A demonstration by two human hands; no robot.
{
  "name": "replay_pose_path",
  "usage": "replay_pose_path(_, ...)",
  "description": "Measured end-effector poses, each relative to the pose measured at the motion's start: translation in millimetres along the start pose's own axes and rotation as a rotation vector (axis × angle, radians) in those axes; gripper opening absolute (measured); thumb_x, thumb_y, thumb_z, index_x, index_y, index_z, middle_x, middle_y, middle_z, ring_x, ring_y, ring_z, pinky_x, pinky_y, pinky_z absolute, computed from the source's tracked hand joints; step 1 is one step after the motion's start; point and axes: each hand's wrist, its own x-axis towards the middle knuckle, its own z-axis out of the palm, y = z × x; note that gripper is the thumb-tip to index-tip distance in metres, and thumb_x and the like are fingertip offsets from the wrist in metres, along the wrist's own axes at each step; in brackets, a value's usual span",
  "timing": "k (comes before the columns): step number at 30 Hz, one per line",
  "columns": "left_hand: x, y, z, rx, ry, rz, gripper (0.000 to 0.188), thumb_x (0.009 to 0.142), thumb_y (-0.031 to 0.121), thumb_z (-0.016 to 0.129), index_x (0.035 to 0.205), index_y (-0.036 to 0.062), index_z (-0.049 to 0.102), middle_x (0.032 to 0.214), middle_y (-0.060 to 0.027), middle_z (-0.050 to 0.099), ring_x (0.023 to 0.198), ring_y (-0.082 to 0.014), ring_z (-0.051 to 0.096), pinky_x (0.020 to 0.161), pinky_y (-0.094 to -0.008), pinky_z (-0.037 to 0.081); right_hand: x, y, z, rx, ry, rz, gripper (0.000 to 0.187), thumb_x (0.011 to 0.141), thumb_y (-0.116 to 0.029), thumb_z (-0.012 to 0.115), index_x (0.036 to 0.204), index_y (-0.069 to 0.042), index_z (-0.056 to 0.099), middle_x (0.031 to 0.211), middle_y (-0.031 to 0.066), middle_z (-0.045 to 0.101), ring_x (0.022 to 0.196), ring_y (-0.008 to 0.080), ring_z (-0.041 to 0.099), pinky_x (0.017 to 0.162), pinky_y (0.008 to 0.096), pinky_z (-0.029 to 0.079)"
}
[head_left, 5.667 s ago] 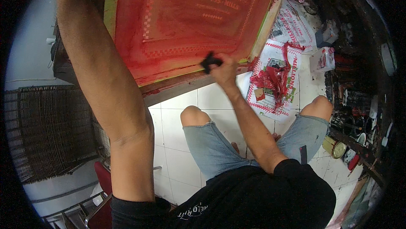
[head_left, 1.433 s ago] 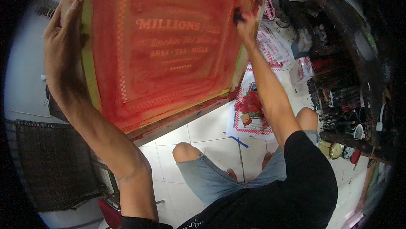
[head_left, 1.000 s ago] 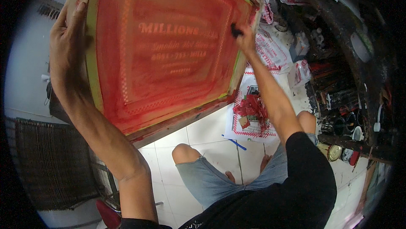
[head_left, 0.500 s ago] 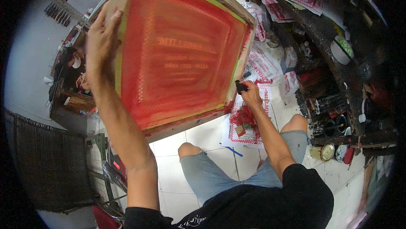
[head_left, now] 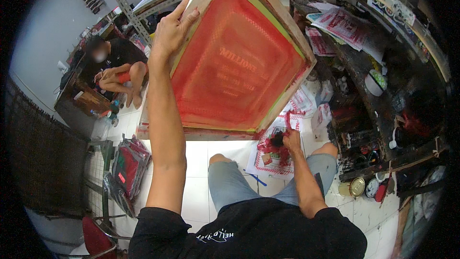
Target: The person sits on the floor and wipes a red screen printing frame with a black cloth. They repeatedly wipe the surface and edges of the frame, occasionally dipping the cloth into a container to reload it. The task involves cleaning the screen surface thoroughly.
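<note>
My left hand [head_left: 175,27] is closed round the upper left wooden edge of a screen-printing frame [head_left: 239,58], which it holds up tilted. The frame's mesh is stained red, with a yellow-green border and faint lettering. Below its lower right corner, my right hand [head_left: 291,141] grips a small black tool [head_left: 277,139] whose exact kind I cannot make out; a red-stained stick-like part [head_left: 288,119] rises by the fingers. Under that hand lie red-printed paper sheets [head_left: 268,164], smeared with thick red ink.
At the right stands a dark, ink-stained shelf [head_left: 354,86] with papers and tubs. Tins [head_left: 357,187] sit by its base. A blue stick [head_left: 255,177] lies on the tiled floor. Packed red bags [head_left: 129,168] are at the left. Another person [head_left: 117,62] sits further back.
The screen frame has tilted further and shifted right in my view, my left hand with it. My right hand has come down from the frame's edge toward the inky sheets, the black tool still held.
</note>
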Motion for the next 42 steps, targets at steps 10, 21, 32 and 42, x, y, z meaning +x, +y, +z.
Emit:
replay_pose_path(10, 3.7, -25.1, 1.2, -0.055, 0.056, 0.097, 0.061, 0.088, 0.053, 0.058, 0.136, 0.0161, 0.051, 0.113, -0.0181, 0.066, 0.104, -0.0234, 0.063, 0.088, -0.0322, 0.046, 30.8, -42.6, -61.7, 0.031, 0.182, -0.158, 0.035, 0.075, -0.014, 0.061, 0.104, 0.005, 0.066, 0.105, 0.0269, 0.063, 0.102, 0.0397, 0.06, 0.094, 0.042, 0.045)
replay_pose_path(21, 5.8, -33.3, -2.3, -0.249, -0.049, -0.128, 0.037, 0.095, 0.027, 0.059, 0.126, 0.0072, 0.059, 0.111, -0.0011, 0.064, 0.093, -0.0115, 0.06, 0.079, -0.0242, 0.047, -9.6, 7.8, -43.0, -0.287, -0.089, 0.512, 0.033, 0.075, -0.02, 0.063, 0.102, -0.004, 0.07, 0.099, 0.0222, 0.068, 0.095, 0.038, 0.064, 0.086, 0.0446, 0.05)
replay_pose_path(32, 10.4, -41.7, 3.3, -0.2, -0.108, -0.018, 0.05, 0.095, 0.035, 0.055, 0.134, 0.0036, 0.05, 0.124, -0.0138, 0.057, 0.106, -0.0223, 0.058, 0.089, -0.0364, 0.044, 5.4, 33.0, 49.3, -0.757, -0.306, -0.258, 0.036, 0.074, -0.016, 0.064, 0.11, -0.011, 0.066, 0.107, 0.0116, 0.064, 0.114, 0.0329, 0.05, 0.092, 0.0444, 0.044)
replay_pose_path(42, 5.4, -46.7, -3.2, -0.216, -0.013, -0.076, 0.042, 0.095, 0.03, 0.058, 0.131, 0.0082, 0.056, 0.117, -0.004, 0.064, 0.097, -0.0135, 0.061, 0.079, -0.0269, 0.049, 42.7, 8.1, 2.2, 0.27, -0.006, 0.146, 0.027, 0.075, -0.001, 0.054, 0.102, 0.002, 0.057, 0.091, 0.0198, 0.065, 0.09, 0.0311, 0.063, 0.08, 0.0391, 0.048)
